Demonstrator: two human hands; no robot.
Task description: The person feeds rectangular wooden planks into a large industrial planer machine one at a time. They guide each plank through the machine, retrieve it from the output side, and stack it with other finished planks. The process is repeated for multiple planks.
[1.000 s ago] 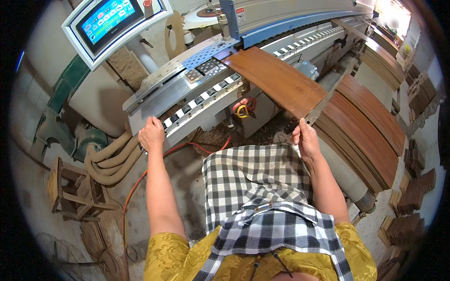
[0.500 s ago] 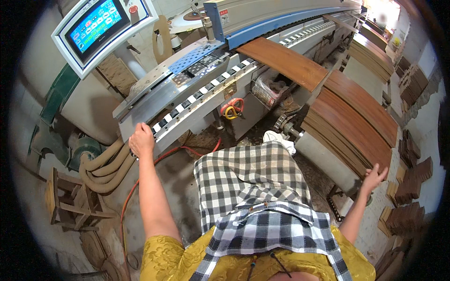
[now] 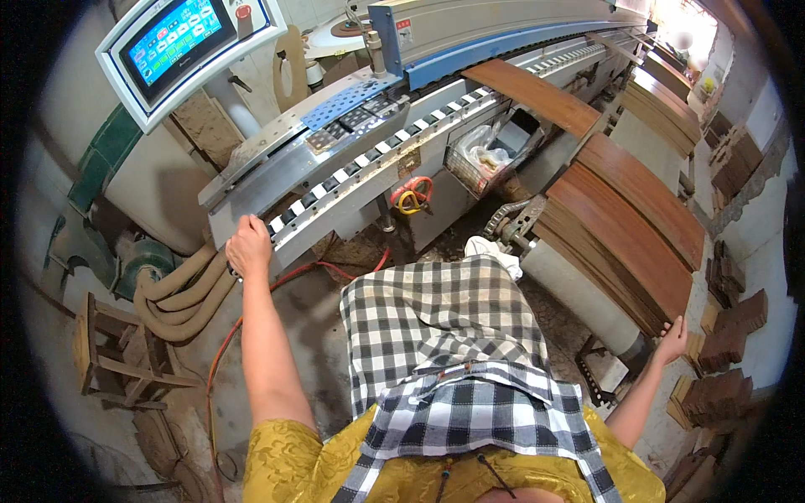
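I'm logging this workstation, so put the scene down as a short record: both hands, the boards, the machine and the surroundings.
Left hand: curled at the near left end of the long machine; grip unclear
Right hand: fingers at the near right corner of the stacked boards; grip unclear
Lone board: brown panel on the machine, away from both hands
Control screen: lit, upper left
Under the machine's rail: wire basket
Floor at left: wooden stool, beige hoses

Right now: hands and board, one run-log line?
left hand: at near end of machine | right hand: at edge of panel stack | brown board: jutting from machine, untouched
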